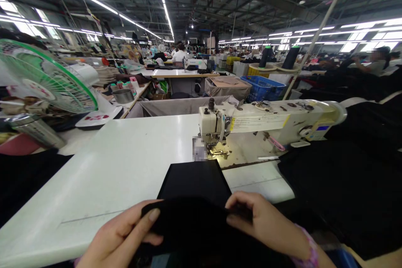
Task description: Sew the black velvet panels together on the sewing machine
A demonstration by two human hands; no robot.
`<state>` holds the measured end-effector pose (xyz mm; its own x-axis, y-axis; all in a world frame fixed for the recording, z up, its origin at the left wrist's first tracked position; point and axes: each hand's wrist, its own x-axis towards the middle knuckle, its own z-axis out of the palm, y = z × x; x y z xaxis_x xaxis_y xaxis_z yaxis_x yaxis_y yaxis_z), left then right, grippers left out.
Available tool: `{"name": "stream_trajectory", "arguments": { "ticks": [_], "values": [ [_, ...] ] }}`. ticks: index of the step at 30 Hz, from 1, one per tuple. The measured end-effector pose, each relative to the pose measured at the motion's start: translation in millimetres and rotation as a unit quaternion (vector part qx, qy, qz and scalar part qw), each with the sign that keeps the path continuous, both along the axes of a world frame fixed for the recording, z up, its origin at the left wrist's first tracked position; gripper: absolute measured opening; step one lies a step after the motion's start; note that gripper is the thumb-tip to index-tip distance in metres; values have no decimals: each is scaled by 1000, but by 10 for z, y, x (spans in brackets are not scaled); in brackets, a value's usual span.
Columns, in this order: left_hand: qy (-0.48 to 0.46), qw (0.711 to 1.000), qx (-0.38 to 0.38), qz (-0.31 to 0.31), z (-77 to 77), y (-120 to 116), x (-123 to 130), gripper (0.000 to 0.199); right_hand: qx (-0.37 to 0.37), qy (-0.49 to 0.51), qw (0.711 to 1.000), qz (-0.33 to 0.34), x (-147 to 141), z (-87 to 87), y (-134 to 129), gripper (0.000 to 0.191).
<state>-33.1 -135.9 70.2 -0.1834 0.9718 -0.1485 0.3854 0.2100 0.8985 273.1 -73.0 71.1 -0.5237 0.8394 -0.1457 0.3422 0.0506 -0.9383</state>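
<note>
Though dim, cloth [193,220] seemingly between grips [125,230] [262,215]

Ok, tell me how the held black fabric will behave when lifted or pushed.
The black fabric will probably droop, since its edge curves between the left hand and right hand. It seems light, pinched at its edges. Pushed, it may slide across the glossy white tabletop.

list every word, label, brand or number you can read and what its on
No text is legible.
Pale, yellow-ended strip on the cream metal sewing machine: lines too small to read.
Small blue rectangular display on that machine: too blurred.
Distant white sewing machine: blue marking, too blurred.
</note>
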Motion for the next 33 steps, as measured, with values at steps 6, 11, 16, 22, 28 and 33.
{"name": "stream_trajectory", "arguments": {
  "ticks": [6,11,16,22,28,33],
  "values": [
    [249,966,60,-26,104,694,58,46,161,-47,968,-184,-265,-429,576,15],
    [434,897,37,-69,-225,1085,30,13,236,-121,938,-223,-536,-684,819,8],
    [389,916,37,-95,-463,1141,35,10,238,-130,938,-214,-596,-778,907,14],
    [229,955,190,-9,-384,1012,143,10,216,-59,952,-207,-501,-750,849,10],
    [-112,966,196,127,-226,805,254,21,76,145,950,-265,-485,-668,611,40],
    [-227,946,157,168,-183,686,283,34,134,158,913,-353,-474,-630,526,44]
  ]
}}
